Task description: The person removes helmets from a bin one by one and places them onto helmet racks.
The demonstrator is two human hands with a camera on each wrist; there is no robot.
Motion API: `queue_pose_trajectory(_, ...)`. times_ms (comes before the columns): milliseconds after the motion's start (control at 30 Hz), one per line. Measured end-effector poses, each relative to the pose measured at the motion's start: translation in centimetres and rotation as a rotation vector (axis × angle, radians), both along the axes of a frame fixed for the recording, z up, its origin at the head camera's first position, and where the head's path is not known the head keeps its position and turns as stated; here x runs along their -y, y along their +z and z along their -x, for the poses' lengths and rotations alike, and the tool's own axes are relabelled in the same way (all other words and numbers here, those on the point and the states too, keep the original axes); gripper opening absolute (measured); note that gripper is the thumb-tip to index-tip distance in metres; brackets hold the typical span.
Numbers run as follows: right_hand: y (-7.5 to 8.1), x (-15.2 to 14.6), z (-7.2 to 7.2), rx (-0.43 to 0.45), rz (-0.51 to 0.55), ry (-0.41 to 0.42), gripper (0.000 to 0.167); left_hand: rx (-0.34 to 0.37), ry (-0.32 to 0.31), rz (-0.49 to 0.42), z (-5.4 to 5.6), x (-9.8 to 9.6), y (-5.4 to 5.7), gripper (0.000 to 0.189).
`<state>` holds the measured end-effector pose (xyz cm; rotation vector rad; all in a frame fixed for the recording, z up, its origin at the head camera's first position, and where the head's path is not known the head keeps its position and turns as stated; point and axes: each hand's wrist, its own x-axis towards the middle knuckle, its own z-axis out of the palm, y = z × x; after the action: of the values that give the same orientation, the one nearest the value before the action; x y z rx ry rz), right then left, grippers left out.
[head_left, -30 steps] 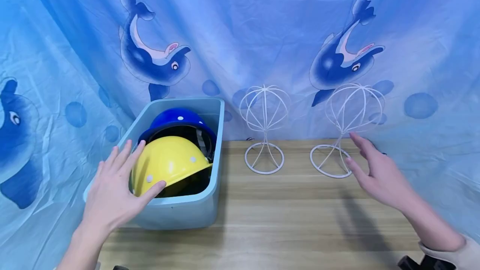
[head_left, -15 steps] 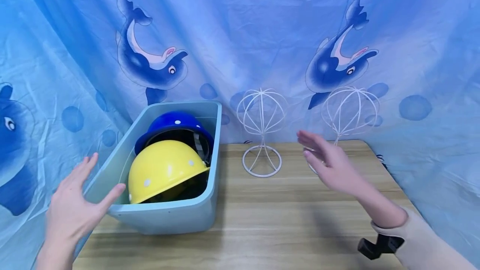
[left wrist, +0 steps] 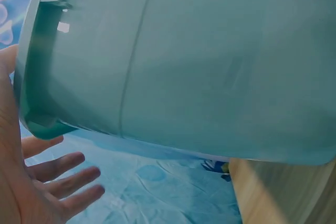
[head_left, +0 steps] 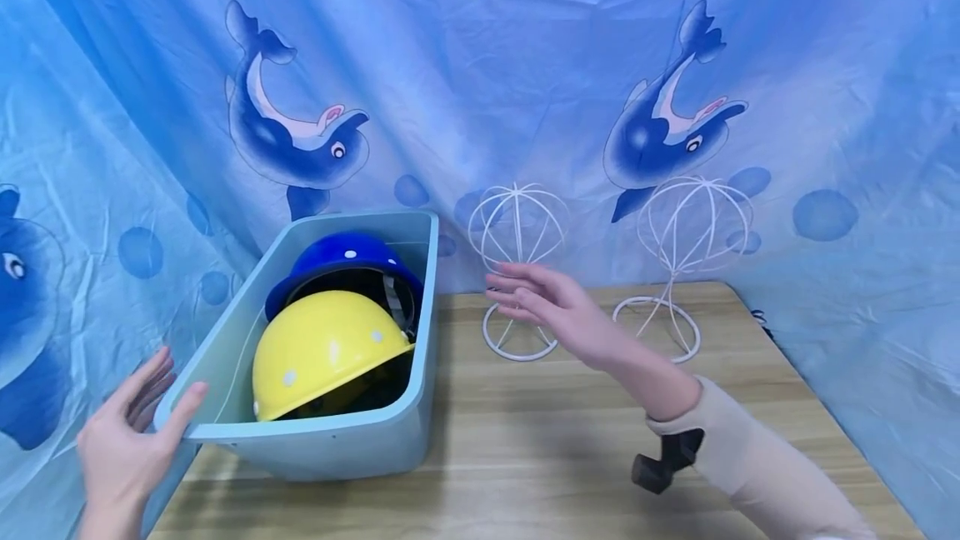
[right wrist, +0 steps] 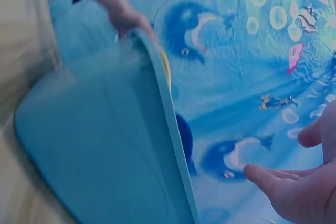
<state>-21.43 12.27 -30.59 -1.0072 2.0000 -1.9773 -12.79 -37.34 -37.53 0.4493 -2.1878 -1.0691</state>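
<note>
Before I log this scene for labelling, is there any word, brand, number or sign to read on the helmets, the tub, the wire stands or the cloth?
None can be read.
Yellow plastic hard hat: plain, only white dots.
Blue plastic hard hat: the same.
Light blue plastic tub: no label.
White wire stands: bare.
Blue dolphin-print cloth: pictures only.

Head view: bright, even, cool-toned lighting; soft shadows fall on the table [head_left: 570,432] under the right hand [head_left: 558,315] and beside the bin [head_left: 352,440]. Focus sharp, edges slightly bowed. Left wrist view: dimmer, close, soft. Right wrist view: heavily motion-blurred throughout.
</note>
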Motion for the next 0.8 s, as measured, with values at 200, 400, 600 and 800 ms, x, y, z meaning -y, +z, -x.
queue_pose_trajectory(200,0.7,4.2,1.3,0.199,0.104,0.072,0.051,0.1,0.009,-0.027,0.2,0.2,-0.5,0.057)
queue_pose_trajectory(400,0.3,7.4,2.5,0.3,0.142,0.052,0.051,-0.046,-0.073,-0.069,0.6,-0.3,-1.1,0.048)
queue_pose_trajectory(600,0.3,10.1,3.1,0.456,0.188,0.068,0.054,-0.083,-0.175,-0.068,0.3,-0.3,-2.2,0.052)
queue_pose_trajectory(800,0.4,12.5,4.0,0.629,0.269,0.088,0.057,-0.081,-0.206,-0.06,-0.2,0.0,-3.0,0.056)
